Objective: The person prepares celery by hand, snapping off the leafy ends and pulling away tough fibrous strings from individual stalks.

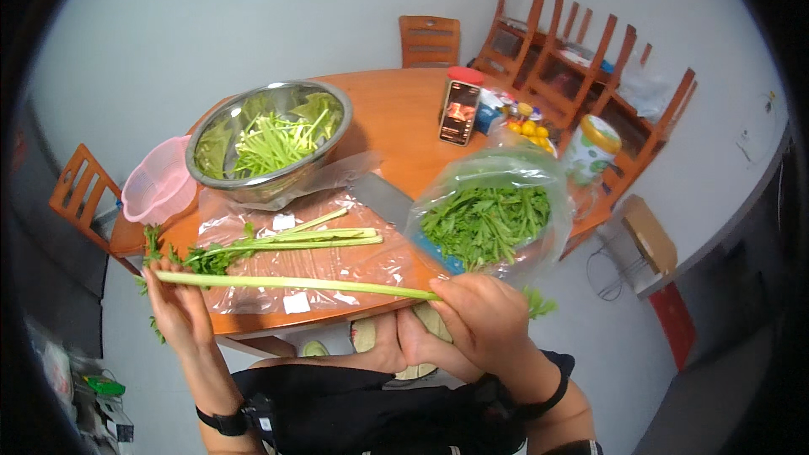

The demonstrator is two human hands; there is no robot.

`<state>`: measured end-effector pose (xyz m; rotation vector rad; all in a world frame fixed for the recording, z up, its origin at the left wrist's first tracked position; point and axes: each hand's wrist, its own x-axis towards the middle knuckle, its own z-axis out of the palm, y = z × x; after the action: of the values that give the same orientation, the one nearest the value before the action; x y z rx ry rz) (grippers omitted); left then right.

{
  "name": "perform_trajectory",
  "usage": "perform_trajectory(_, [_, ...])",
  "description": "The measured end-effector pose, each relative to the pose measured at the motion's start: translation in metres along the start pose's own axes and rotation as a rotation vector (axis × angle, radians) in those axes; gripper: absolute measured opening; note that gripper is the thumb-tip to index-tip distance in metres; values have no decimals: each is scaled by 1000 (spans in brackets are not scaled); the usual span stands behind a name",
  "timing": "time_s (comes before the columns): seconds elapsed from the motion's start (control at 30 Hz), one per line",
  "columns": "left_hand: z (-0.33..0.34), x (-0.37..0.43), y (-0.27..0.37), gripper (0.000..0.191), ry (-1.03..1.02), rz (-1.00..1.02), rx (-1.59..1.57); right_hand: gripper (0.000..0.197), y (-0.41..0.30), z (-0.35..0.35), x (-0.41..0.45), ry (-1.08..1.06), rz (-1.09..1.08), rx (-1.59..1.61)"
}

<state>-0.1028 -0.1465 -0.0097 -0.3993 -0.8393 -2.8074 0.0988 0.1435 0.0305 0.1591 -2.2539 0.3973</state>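
A long pale-green celery stalk (291, 283) stretches between my two hands above the table's near edge. My left hand (180, 306) grips its left end, where leaves hang down. The right end is pinched between the thumb and fingers of my right hand (483, 322), and a leafy bit shows beyond that hand. Just behind the held stalk, more celery stalks (322, 240) lie on clear plastic film (373, 265), their leaves to the left. A steel bowl (338, 145) holds cut stalk pieces (278, 145). Leafy greens (486, 221) fill an open clear plastic bag (550, 196) at the right.
A pink plastic basket (158, 183) stands left of the bowl. A phone (459, 112) leans on a red-lidded container (464, 74). Behind the bag are yellow fruits (531, 131) and a gold-lidded tin (591, 148). Stacked wooden chairs (575, 69) stand at the back right.
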Motion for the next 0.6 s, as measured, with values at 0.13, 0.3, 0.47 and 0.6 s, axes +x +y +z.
perform_trajectory(0.13, [-44, -36, -26, 28, 182, -195, 95, 29, 6, -23, -2, -69, -110, -178])
perform_trajectory(0.3, [-33, -43, -37, 32, 160, 234, 683, 30, 4, -47, 7, -124, -152, -247])
perform_trajectory(0.47, [63, -76, -26, 17, -612, 199, 979, 28, -1, -62, 11, -124, -156, -282])
perform_trajectory(0.6, [138, -94, -42, 26, -1173, 395, 981, 28, -3, -69, 12, -131, -177, -290])
